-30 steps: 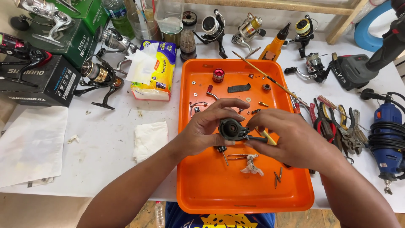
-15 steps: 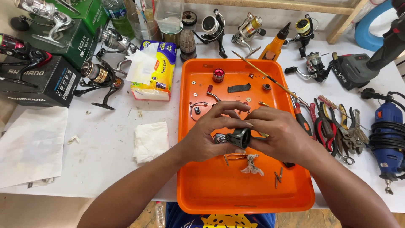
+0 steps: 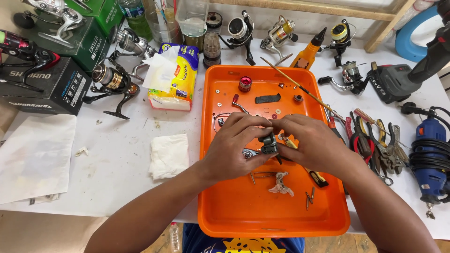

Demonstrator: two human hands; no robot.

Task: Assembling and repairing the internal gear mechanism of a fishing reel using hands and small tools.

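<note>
Item: dark reel body, held over the middle of the orange tray, pinched between your left hand and right hand fingertips; risk, in my judgement: a slipped grip scatters the loose small screws near the tray's front-right corner.

A black box and green box stand far left; a yellow tissue pack lies beside the orange tray.
</note>
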